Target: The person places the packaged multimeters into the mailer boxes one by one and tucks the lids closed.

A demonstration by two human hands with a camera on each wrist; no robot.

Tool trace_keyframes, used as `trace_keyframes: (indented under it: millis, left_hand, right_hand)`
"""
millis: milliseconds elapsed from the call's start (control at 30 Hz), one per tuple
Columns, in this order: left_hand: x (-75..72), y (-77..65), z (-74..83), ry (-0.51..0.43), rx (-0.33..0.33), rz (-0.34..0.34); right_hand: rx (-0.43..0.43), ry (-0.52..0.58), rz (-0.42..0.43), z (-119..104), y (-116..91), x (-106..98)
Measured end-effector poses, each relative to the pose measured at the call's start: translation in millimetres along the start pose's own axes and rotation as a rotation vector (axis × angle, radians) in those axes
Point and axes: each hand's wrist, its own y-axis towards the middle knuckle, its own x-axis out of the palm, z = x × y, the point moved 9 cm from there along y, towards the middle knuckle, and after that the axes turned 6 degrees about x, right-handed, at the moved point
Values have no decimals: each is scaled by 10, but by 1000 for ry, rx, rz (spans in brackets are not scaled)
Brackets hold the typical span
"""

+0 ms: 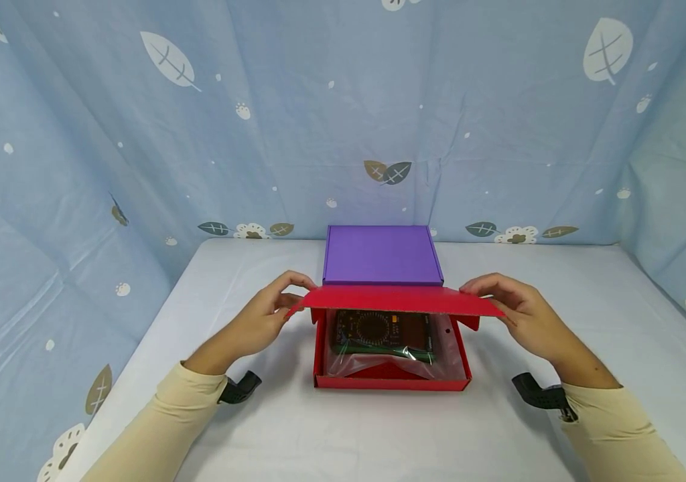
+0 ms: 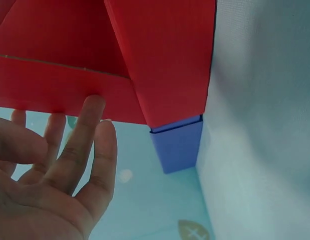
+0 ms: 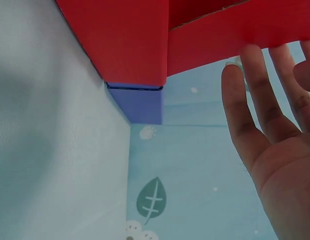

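Observation:
A red cardboard box (image 1: 392,384) stands on the table with its lid (image 1: 397,299) partly raised. Inside lies a dark multimeter with a round dial (image 1: 373,328), in a clear plastic bag (image 1: 349,365); the lid hides its upper part. My left hand (image 1: 261,321) holds the lid's left edge, fingers bent at the far corner and thumb near the front. At the lid's right edge my right hand (image 1: 526,318) holds it in the same way. Fingertips (image 2: 93,107) meet a red side flap (image 2: 49,85) in the left wrist view, and fingers reach another flap (image 3: 215,47) in the right.
A closed purple box (image 1: 382,254) sits right behind the red one. White cloth covers the table (image 1: 246,428). A blue patterned curtain (image 1: 319,120) hangs behind and at both sides. Black wrist mounts (image 1: 240,388) jut inward from the sleeves.

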Motion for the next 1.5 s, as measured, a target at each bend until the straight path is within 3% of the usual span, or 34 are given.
trace_keyframes:
  millis: [233,500,667,1067,1500]
  left_hand:
    - [8,14,15,-19,57,-2]
    - [14,13,71,-27,86,-8]
    - [25,13,72,-22,99,-16]
    - [64,-3,-2,90,32,-26]
    - [118,-20,-6,84,34,-76]
  right_hand:
    - [55,104,-59,55,-7,52]
    - [7,9,-44,39,-8,50]
    - [-12,13,-58,13,-9,60]
    - [82,-74,-55,70,-7,116]
    - [96,-90,-123,144,-11,180]
